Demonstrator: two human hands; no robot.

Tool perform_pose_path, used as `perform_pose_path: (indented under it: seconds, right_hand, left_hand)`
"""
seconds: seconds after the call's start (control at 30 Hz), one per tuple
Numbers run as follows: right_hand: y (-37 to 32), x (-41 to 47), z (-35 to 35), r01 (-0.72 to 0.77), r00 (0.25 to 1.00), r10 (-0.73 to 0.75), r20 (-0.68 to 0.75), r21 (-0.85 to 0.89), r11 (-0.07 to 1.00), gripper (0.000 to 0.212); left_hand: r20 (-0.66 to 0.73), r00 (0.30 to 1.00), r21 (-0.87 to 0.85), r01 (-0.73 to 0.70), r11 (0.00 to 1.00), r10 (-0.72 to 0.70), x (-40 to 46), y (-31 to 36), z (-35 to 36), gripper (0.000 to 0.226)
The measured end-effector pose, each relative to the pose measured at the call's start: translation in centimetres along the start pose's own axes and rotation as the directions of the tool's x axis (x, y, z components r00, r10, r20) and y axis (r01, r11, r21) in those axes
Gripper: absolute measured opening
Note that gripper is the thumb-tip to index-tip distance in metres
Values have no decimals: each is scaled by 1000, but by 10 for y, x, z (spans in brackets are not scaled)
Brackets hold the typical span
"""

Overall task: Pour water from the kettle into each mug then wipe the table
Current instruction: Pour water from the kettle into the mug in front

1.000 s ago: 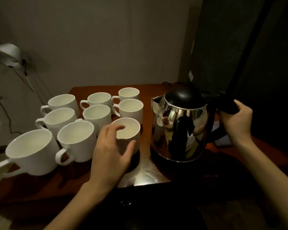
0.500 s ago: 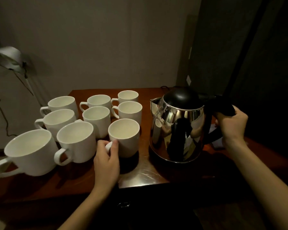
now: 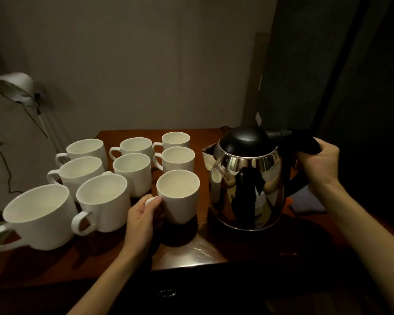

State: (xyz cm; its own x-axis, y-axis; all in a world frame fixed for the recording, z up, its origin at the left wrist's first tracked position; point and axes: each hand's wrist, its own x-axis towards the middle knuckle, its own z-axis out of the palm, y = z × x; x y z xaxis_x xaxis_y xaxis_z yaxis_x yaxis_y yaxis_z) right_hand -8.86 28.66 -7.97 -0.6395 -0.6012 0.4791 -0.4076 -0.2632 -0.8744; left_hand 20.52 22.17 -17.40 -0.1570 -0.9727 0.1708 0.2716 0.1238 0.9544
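Glossy steel kettle [image 3: 246,187], R hand [image 3: 319,164] grips handle; L hand [image 3: 143,212] holds ceramic mug [image 3: 179,198].

The kettle [image 3: 246,178] is polished steel with a black domed lid and black handle. It stands upright on the right part of the wooden table [image 3: 205,251], spout facing left toward the mugs. 9 white mugs stand upright, mouths up, left of the kettle. The nearest mug [image 3: 179,196] stands just beside the kettle, handle pointing left.
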Motion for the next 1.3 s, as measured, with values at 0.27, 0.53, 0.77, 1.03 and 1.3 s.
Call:
perform_pose_path:
  seconds: [0.27, 0.53, 0.77, 1.03, 1.3]
  right_hand:
    - [-13, 9, 0, 26, 997, -21, 68, -65, 998, 20]
    - [-27, 13, 7, 51, 990, -31, 138, -141, 989, 20]
    - [-37, 14, 11, 79, 979, -46, 196, -164, 983, 16]
    - [-39, 17, 15, 135, 972, -88, 216, -210, 968, 10]
    - [-45, 17, 18, 159, 965, -98, 244, -243, 957, 7]
  left_hand:
    - [-34, 998, -1, -46, 999, 46, -3, 0, 2, 45]
    - [-135, 989, 27, -56, 998, 59, 0, -2, -2, 33]
    - [-147, 985, 73, -76, 994, 86, -1, -1, 0, 28]
    - [-116, 989, 75, -85, 994, 93, -5, -2, -2, 27]
    - [-98, 989, 55, -107, 993, 112, -6, -4, -3, 27]
